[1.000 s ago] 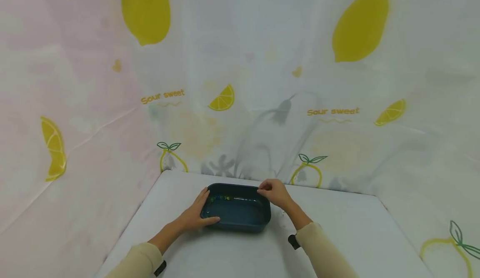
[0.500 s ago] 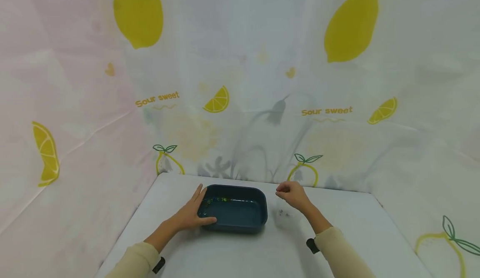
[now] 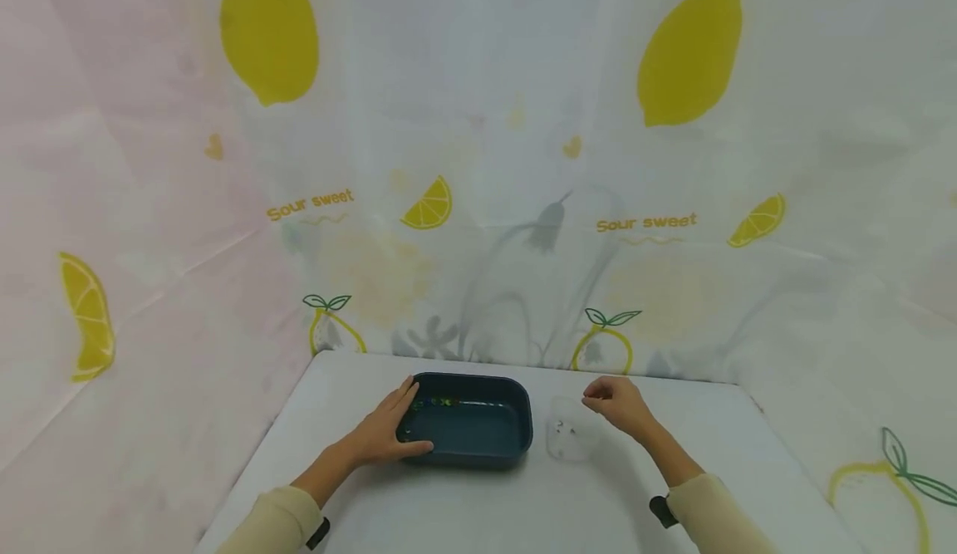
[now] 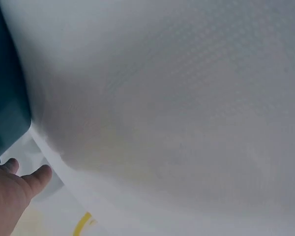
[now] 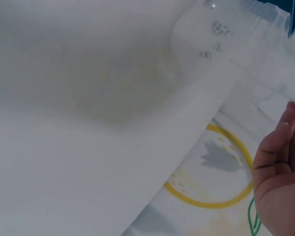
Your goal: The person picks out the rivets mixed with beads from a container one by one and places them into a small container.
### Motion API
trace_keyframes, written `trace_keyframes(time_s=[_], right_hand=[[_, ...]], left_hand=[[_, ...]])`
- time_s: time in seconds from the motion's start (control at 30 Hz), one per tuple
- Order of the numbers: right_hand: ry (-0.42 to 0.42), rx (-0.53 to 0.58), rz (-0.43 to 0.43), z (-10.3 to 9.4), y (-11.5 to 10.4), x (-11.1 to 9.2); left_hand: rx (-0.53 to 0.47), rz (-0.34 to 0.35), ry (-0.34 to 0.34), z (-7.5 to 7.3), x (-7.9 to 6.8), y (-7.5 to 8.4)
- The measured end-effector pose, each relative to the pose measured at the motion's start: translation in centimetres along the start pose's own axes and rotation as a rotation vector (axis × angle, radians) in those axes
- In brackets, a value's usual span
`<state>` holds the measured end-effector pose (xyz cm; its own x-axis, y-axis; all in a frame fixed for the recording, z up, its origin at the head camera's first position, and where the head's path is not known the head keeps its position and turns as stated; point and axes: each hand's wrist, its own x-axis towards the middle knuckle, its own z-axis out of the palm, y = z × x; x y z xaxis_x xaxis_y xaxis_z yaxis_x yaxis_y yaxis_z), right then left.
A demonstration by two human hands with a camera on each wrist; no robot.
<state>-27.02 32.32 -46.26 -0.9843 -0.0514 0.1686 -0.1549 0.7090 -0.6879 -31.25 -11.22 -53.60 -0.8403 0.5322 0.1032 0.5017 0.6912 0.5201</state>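
Observation:
A dark blue rectangular dish (image 3: 478,460) stands on the white table. My left hand (image 3: 377,436) lies at its left end, fingers straight along the left rim and thumb reaching over the front rim; the left wrist view has this hand (image 4: 10,196) beside the dish's side (image 4: 7,78). Small round pieces (image 3: 441,402), green, blue and yellow, line the dish's back inner edge. To the right, my right hand (image 3: 619,404) is raised with thumb and fingers drawn together. In the right wrist view its fingertips run off the edge, so I cannot tell whether it pinches something.
A clear plastic container (image 3: 570,453) with small dark and shiny marks sits between the dish and my right hand. Behind the table hangs a pale curtain (image 3: 478,288) printed with lemons and lettering; its folds meet the table's back edge.
My right hand has moved from the dish's right back rim out to the right, past the clear container. My left hand stays at the dish's left end. The head view has shifted slightly.

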Motion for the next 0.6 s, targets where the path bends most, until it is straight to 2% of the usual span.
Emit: trace_keyframes(time_s=[0.13,0.33,0.6], right_hand=[[-0.021,0.046,0.028,0.2,0.9,-1.0],[-0.039,0.1,0.019,1.7,2.0,-1.5],[-0.016,0.075,0.039,1.9,2.6,-2.1]], left_hand=[[-0.025,-0.018,-0.02,0.1,-0.1,-0.1],[-0.022,-0.031,-0.037,0.1,-0.9,-1.3],[-0.065,-0.013,-0.082,-0.2,-1.2,-1.3]])
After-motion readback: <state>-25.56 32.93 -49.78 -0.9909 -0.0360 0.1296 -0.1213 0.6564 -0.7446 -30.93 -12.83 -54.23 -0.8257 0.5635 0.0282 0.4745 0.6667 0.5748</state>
